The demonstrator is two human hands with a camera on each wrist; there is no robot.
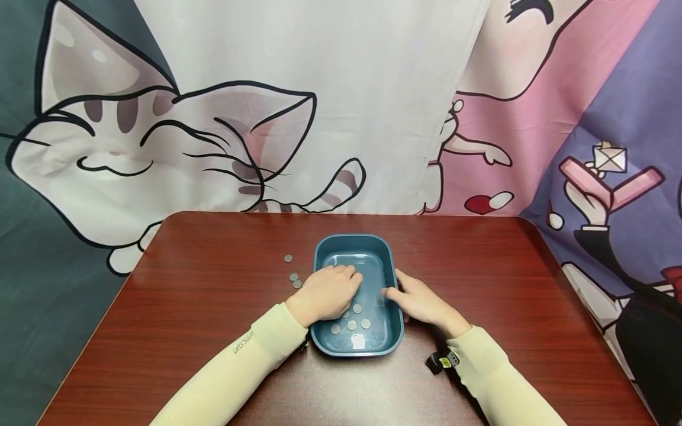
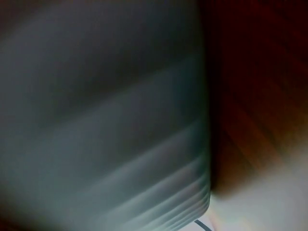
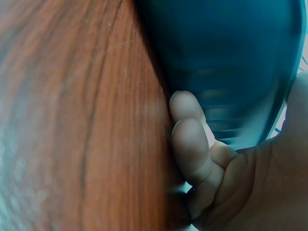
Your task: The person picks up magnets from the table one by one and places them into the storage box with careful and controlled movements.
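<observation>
I am sitting at a dark red wooden table point(image 1: 213, 331), looking down at my two hands, both in pale cream sleeves. A blue plastic tray point(image 1: 356, 244) is sitting in the middle of the table in front of me.

My left hand point(image 1: 326, 294) is reaching over the tray's left wall and down into it, knuckles up, fingers curled loosely toward the floor of the tray. I cannot tell whether those fingers are pinching a coin or are just closing on nothing; the head view hides the fingertips and the left wrist view is only a blur of grey-blue plastic beside red wood.

My right hand point(image 1: 421, 302) is steadying the tray at its right wall. In the right wrist view my fingers point(image 3: 190, 144) are curling against the outside of the tray where it meets the table, so this hand is gripping the tray.

Several small silver coins point(image 1: 351, 324) are already lying on the tray floor near the end closest to me. Three more loose coins point(image 1: 293, 276) are lying on the table just beside the tray's left wall, one of them a little farther back.

I am judging the gathering of coins into the tray as more than half done, with those three on the table left.
</observation>
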